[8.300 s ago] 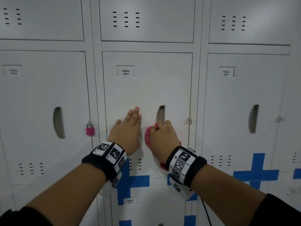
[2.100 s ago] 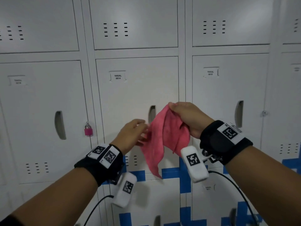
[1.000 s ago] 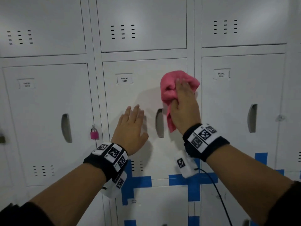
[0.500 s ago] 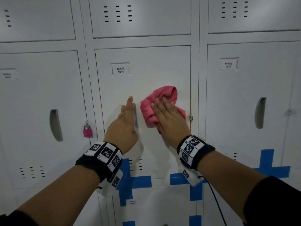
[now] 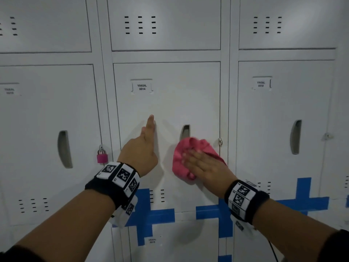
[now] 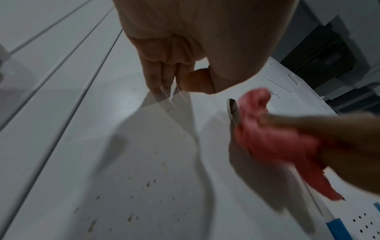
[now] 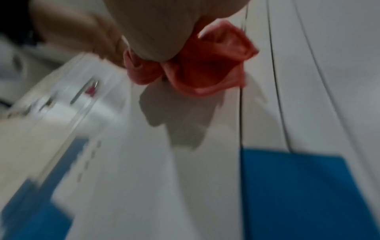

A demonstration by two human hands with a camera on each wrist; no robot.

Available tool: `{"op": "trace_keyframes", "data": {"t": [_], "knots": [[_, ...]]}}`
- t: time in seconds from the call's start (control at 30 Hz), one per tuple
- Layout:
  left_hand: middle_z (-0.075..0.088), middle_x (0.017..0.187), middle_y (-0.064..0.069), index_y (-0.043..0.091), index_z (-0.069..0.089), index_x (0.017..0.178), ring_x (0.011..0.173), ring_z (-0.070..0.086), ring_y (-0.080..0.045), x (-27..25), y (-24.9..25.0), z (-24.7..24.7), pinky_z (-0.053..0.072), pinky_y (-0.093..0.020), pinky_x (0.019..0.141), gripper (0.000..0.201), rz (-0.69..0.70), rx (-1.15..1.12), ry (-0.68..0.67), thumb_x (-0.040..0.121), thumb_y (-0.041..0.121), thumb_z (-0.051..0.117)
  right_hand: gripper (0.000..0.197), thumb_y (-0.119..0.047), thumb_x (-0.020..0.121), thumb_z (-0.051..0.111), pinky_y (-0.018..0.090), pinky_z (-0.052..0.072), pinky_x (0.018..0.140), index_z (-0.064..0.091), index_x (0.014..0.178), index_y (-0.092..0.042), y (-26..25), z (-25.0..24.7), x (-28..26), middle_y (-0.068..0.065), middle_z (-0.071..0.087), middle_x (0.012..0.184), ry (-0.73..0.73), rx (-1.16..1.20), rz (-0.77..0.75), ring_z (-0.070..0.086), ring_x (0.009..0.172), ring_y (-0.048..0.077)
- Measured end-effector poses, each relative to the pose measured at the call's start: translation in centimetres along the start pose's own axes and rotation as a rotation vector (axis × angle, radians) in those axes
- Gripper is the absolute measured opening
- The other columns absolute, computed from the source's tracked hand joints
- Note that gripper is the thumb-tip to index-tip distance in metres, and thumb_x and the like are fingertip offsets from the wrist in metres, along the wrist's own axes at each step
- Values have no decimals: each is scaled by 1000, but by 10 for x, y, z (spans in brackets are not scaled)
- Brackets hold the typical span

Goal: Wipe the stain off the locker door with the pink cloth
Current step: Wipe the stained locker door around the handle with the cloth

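Right hand [image 5: 204, 165] lies flat, fingers straight, pressing the bunched pink cloth [image 5: 184, 157] against the locker door [image 5: 170, 106], low on its right side, just under the handle slot [image 5: 185, 131] and beside the lock hasp [image 5: 220, 141]. Left hand [image 5: 140, 151] braces on the same door left of the cloth, fingers straight, tips touching the metal. Small brownish specks [image 6: 148, 184] dot the door below the left hand. Name tag [image 5: 142, 87] reads YAKAL 0014. Pink padlock [image 5: 102, 156] hangs on the neighbouring locker to the left. Blue tape crosses [image 5: 149, 214] run along the door's bottom edge.
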State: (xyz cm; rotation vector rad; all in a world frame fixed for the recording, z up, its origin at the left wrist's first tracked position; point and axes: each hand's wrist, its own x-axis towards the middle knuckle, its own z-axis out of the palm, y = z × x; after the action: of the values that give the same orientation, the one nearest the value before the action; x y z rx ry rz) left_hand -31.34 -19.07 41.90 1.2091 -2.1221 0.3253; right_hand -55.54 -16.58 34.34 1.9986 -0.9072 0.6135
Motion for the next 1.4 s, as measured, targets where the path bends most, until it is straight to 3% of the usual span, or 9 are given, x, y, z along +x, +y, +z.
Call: {"op": "trace_keyframes", "data": {"t": [0.1,0.27,0.53,0.77,0.9,1.0,1.13,1.3,1.4], "knots": [[64,102,-22,17,-15,150,59,53,-31,-2,4,-4,53,-47,63,89,-10,-7,0,82,5,40,51,-3,88,56,45,25,115,46,137,-2,13,-25,33,13,38,147,217,4,168,30,139,28],[53,137,-16,24,-21,147,54,52,-23,0,-5,4,52,-41,57,100,39,5,-16,75,3,44,60,2,89,56,42,21,115,34,144,-3,36,-15,78,17,28,153,215,71,521,20,143,32],[36,153,-5,28,-22,146,52,54,-21,4,-14,13,54,-44,57,101,81,-19,4,73,2,43,77,10,80,60,41,15,116,25,147,-5,-5,30,28,14,26,154,194,17,631,15,144,25],[36,153,-8,29,-22,146,52,54,-20,5,-14,15,54,-42,57,100,72,6,10,74,4,43,90,12,67,62,46,19,114,25,147,-7,-50,60,-15,13,24,154,14,19,661,22,142,28],[42,148,-16,23,-22,147,58,56,-23,3,-11,12,54,-43,61,98,48,41,-9,76,3,43,96,10,60,69,42,13,118,31,145,-10,-62,55,-27,10,28,151,-68,61,475,28,139,26],[49,139,-25,19,-18,149,59,55,-25,0,-7,8,52,-40,60,96,21,51,-16,77,3,43,87,3,66,77,44,23,111,37,142,-8,-49,28,-11,9,32,149,23,122,380,27,140,25],[52,133,-30,17,-16,149,55,49,-25,-1,-5,7,48,-38,57,95,17,39,-23,77,2,42,60,-5,95,46,37,11,116,22,149,-14,-16,-21,52,-2,14,155,323,249,681,11,145,18],[54,132,-24,18,-18,149,55,50,-25,0,-5,5,50,-40,59,96,19,9,-33,75,1,42,62,0,87,49,50,25,114,33,146,-5,2,-13,85,14,27,154,196,165,654,18,144,30],[68,97,-16,14,-17,150,49,47,-20,0,-4,3,47,-37,56,96,5,-47,-6,76,-1,43,70,5,83,58,48,18,116,34,146,-9,-9,7,72,10,27,154,129,77,471,15,143,26]]}}
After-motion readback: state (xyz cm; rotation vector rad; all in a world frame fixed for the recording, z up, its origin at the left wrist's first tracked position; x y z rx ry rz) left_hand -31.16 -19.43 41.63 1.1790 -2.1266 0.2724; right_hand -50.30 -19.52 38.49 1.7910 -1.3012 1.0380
